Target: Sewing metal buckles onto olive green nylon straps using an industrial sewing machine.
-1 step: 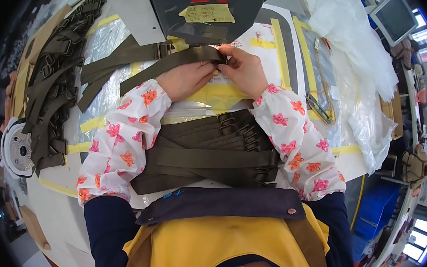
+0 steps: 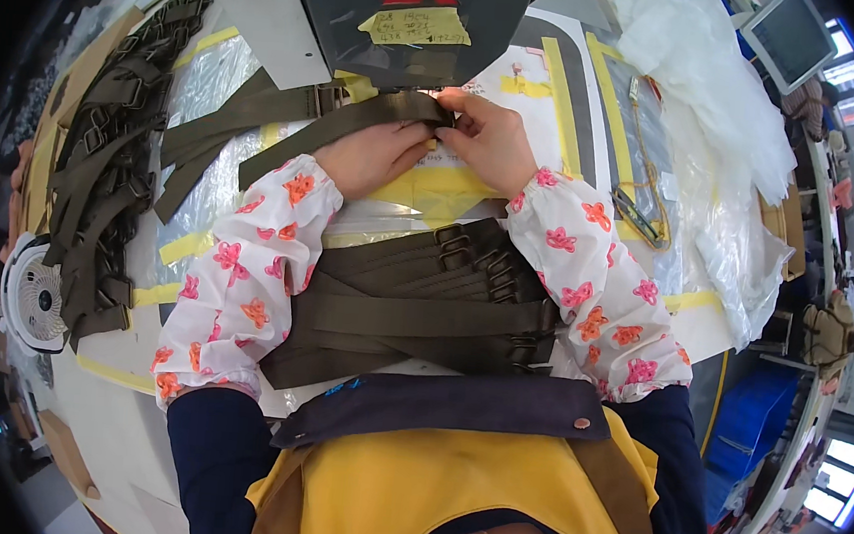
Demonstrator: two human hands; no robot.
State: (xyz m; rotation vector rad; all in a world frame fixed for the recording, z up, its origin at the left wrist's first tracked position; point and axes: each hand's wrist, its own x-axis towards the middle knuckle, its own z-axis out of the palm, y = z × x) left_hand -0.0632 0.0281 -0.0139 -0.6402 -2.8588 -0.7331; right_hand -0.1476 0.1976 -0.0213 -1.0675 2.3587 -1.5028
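Note:
Both hands are under the dark machine head at the back of the bench, at one end of an olive webbing strap. My left hand has its fingers curled on the strap's lower edge. My right hand pinches the strap's right end, where its fingertips are partly hidden. Behind this strap, more straps with a metal buckle lie to the left. Nearer me, a layered stack of straps with dark metal buckles lies between my forearms.
A long heap of buckled straps runs along the left, beside a white fan. Thread snips lie right of my hands, near crumpled clear plastic. A screen and other people are at the far right.

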